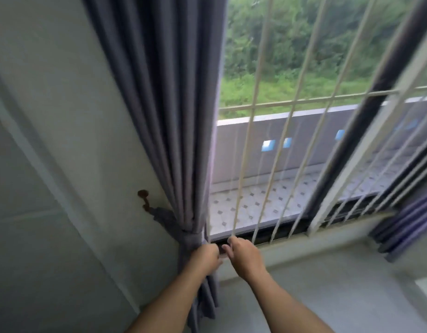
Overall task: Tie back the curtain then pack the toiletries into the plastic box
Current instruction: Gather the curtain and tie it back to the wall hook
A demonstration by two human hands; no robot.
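While the grey curtain hung bunched against the wall at the window's left edge, both hands worked low at its waist. A tieback band of the same fabric was wrapped round the gathered folds, and its tail ran left to a rusty wall hook. The left hand was curled shut against the curtain just under the band, apparently clamped on the cloth, though its fingertips were hidden. The right hand sat just beside it, near the window sill, fingers bent and close together; whether it pinched any fabric or band end, the blur made impossible to tell.

So the tying looked nearly done, with the bundle cinched and tethered. The risk from here was a loose finish: if the hands let go before the band was snug on the hook, the folds could slide down and spill back over the window bars. A hard tug to the right could also pull the loop off that small hook, which looked corroded. The toiletries and the plastic box were nowhere in view, so the packing half was, by my reckoning, not yet begun.
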